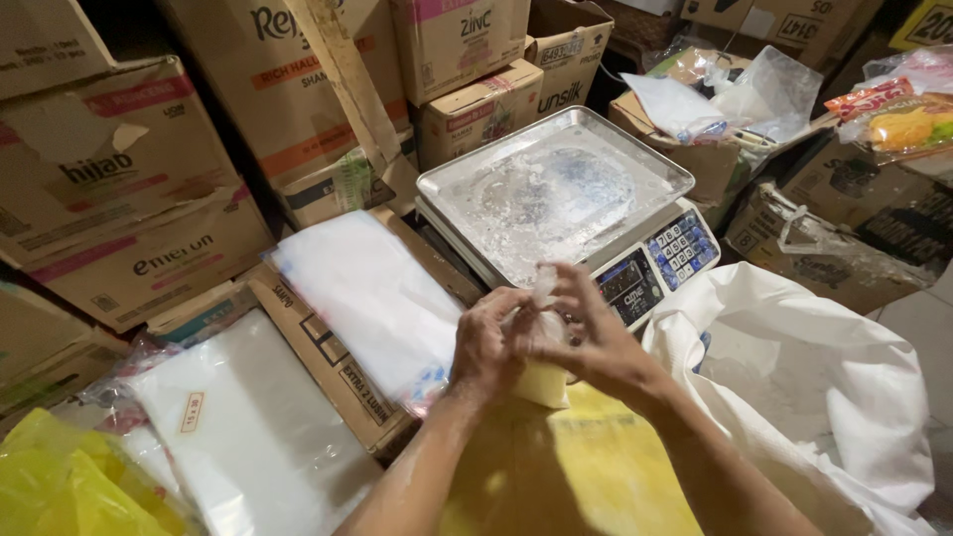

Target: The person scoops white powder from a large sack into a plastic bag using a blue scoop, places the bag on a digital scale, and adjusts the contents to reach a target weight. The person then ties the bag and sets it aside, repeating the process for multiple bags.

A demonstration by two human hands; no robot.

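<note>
Two bare forearms reach up from the bottom edge and meet at centre. The left hand (486,342) and right hand (586,333) touch, fingers curled inward, pinching together, knuckles facing up.

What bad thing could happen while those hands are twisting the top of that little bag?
The small clear bag is pinched between the left hand and right hand above a yellow sack; if the neck slips, its pale contents might spill there. The open white sack sits close to the right forearm, so an elbow could knock its rim. The scale is near, too.
</note>
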